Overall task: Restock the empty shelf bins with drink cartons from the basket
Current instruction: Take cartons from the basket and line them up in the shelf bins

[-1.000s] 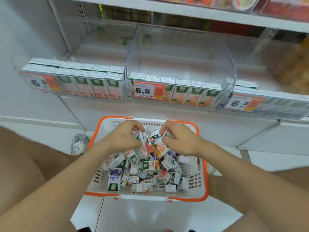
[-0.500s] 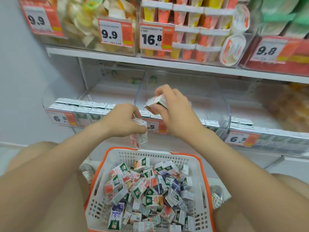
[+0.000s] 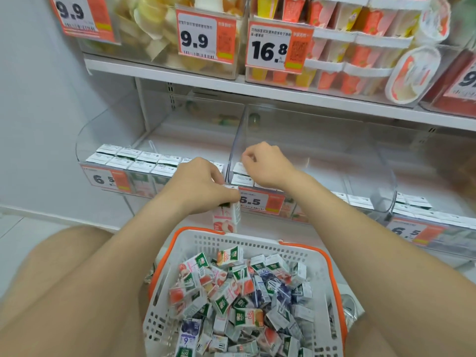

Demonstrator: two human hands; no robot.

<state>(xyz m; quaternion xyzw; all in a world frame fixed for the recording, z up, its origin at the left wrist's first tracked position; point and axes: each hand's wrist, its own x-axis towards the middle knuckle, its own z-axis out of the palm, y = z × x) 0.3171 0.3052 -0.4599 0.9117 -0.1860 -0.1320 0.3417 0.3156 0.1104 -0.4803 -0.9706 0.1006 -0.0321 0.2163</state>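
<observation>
Item: restocking, one carton going in, one waiting.

- Right hand [image 3: 268, 163]: half a second ago raised above the shelf with a carton; now lowered inside the middle bin [image 3: 383, 181]. Fingers curled tight beside a white-topped carton [image 3: 240, 168] that sits just behind the front row [image 3: 242, 180]. Whether they are gripping it or have let go cannot be told.
- Left hand [image 3: 198, 185]: fingers and thumb wrapped round the top of a pink carton [image 3: 228, 215], upright, hanging over the back rim of the basket [image 3: 257, 244], in front of the divide between the left bin [image 3: 85, 140] and the middle one.
- Basket: heaped with loose cartons, mixed flavours.
- Bins: each has only a row or two at the front, bare behind.

Judgement: a second row is starting in the middle bin, the pink carton probably goes in next, and most of the stock is unplaced.
</observation>
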